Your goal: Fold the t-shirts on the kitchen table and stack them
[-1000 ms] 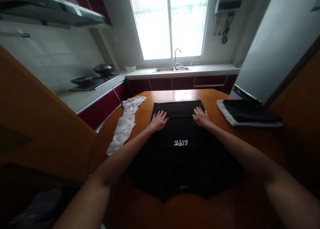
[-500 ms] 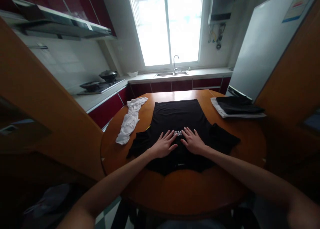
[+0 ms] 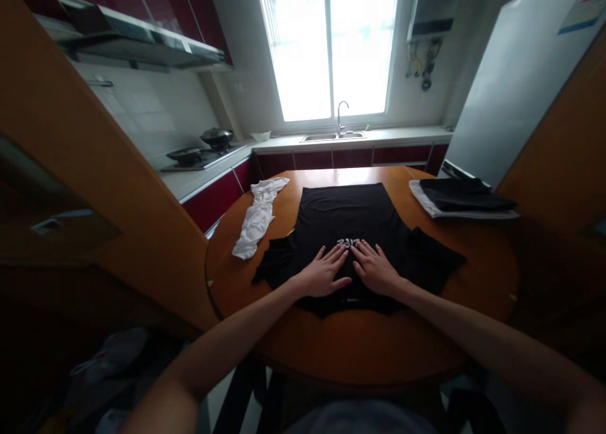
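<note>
A black T-shirt (image 3: 348,210) lies spread flat on the wooden table (image 3: 369,352), its hem toward the window and its neckline toward me. White lettering (image 3: 348,242) shows on its chest. My left hand (image 3: 324,273) rests palm down on the shirt just below the lettering, fingers stretched out. Beside it, my right hand (image 3: 375,270) also lies flat on the cloth, fingers apart, its fingertips touching the lettering's edge. Neither hand grips anything. The short sleeves stick out to both sides, and my forearms cover part of the shirt's near portion.
A crumpled white cloth (image 3: 258,216) lies on the table's left side. Folded black and white clothes (image 3: 466,197) are stacked at the right. Beyond the table are a counter with a sink (image 3: 322,137), a stove with pans (image 3: 215,137), and a fridge (image 3: 506,74).
The camera view has shifted, so the scene sits further right. Both hands have slid slightly toward me on the shirt, baring more of the white lettering.
</note>
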A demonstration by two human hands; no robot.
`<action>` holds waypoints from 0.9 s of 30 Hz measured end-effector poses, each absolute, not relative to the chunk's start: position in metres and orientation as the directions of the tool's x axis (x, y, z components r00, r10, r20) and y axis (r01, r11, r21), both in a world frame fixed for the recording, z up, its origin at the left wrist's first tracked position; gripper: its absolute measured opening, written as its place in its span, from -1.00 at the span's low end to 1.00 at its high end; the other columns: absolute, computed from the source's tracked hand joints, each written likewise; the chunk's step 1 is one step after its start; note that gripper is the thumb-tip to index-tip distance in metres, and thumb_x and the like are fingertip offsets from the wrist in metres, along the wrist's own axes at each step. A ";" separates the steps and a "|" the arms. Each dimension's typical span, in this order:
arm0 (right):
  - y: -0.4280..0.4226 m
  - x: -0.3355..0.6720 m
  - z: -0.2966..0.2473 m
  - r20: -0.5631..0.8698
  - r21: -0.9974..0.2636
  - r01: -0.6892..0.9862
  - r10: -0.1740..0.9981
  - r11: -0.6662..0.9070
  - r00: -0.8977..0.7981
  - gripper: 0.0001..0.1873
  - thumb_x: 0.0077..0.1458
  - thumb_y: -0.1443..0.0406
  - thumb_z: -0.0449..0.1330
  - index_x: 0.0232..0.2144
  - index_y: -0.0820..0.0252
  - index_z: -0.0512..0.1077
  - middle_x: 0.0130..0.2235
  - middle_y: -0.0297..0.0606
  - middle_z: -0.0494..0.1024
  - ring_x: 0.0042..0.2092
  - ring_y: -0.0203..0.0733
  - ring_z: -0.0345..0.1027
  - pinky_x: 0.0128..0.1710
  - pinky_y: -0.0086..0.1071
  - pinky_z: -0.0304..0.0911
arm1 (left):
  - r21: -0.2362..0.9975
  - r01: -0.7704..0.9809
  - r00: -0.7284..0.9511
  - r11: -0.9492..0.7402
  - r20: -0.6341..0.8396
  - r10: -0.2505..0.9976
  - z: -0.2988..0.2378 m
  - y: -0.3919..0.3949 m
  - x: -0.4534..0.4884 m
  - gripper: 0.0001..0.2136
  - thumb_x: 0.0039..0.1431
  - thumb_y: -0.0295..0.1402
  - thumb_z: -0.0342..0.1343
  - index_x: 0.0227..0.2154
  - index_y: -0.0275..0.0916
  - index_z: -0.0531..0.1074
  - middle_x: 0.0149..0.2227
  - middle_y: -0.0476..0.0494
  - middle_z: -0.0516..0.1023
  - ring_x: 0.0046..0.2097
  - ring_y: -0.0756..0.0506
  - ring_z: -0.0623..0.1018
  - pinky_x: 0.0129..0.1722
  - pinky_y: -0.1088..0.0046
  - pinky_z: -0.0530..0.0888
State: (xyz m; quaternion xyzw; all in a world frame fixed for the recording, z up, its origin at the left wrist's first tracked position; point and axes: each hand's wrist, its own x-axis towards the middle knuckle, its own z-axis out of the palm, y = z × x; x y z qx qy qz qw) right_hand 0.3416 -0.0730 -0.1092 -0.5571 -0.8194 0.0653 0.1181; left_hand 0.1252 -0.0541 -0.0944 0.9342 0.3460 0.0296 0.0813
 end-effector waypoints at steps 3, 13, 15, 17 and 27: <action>-0.073 0.341 -0.107 0.124 -0.242 0.905 0.936 0.351 -0.330 -0.38 0.35 0.19 -0.12 0.38 0.25 0.13 0.45 -0.06 0.00 0.46 0.01 -0.24 0.39 0.07 -0.24 | 0.175 0.639 0.759 -0.749 0.016 0.651 -0.092 -0.055 0.126 -0.18 0.33 0.17 -0.17 0.45 -0.24 -0.21 0.47 -0.29 -0.17 0.48 -0.21 -0.16 0.41 0.03 -0.17; -0.073 0.339 -0.112 0.136 -0.226 0.909 0.935 0.350 -0.327 -0.39 0.35 0.17 -0.12 0.37 0.23 0.17 0.43 -0.07 0.05 0.45 0.01 -0.18 0.38 0.05 -0.20 | 0.202 0.616 0.774 -0.761 0.021 0.633 -0.087 -0.092 0.113 -0.27 0.38 0.08 -0.15 0.45 -0.16 -0.17 0.47 -0.27 -0.14 0.47 -0.24 -0.11 0.41 -0.01 -0.10; -0.072 0.340 -0.112 0.143 -0.232 0.907 0.935 0.352 -0.326 -0.39 0.34 0.17 -0.12 0.36 0.21 0.18 0.43 -0.07 0.06 0.45 0.01 -0.17 0.38 0.06 -0.19 | 0.223 0.592 0.791 -0.775 0.022 0.611 -0.083 -0.110 0.103 -0.36 0.41 0.01 -0.14 0.45 -0.02 -0.14 0.47 -0.16 -0.12 0.47 -0.23 -0.08 0.41 -0.03 -0.09; -0.073 0.340 -0.111 0.148 -0.237 0.909 0.937 0.343 -0.315 -0.39 0.34 0.18 -0.12 0.36 0.23 0.19 0.43 -0.06 0.06 0.45 0.03 -0.16 0.38 0.08 -0.19 | 0.236 0.560 0.813 -0.794 0.027 0.581 -0.078 -0.127 0.095 -0.42 0.43 -0.06 -0.11 0.43 0.08 -0.07 0.47 -0.06 -0.09 0.47 -0.23 -0.07 0.41 -0.03 -0.09; -0.107 0.355 -0.104 0.142 -0.292 0.747 0.800 0.597 -0.583 -0.31 0.34 0.01 -0.04 0.41 0.11 0.08 0.45 -0.15 -0.02 0.46 0.00 -0.22 0.41 0.05 -0.24 | 0.261 0.557 0.805 -0.788 0.062 0.589 -0.076 -0.144 0.084 -0.45 0.42 -0.15 -0.05 0.41 0.02 0.04 0.44 -0.07 0.07 0.45 -0.19 0.01 0.42 0.03 0.01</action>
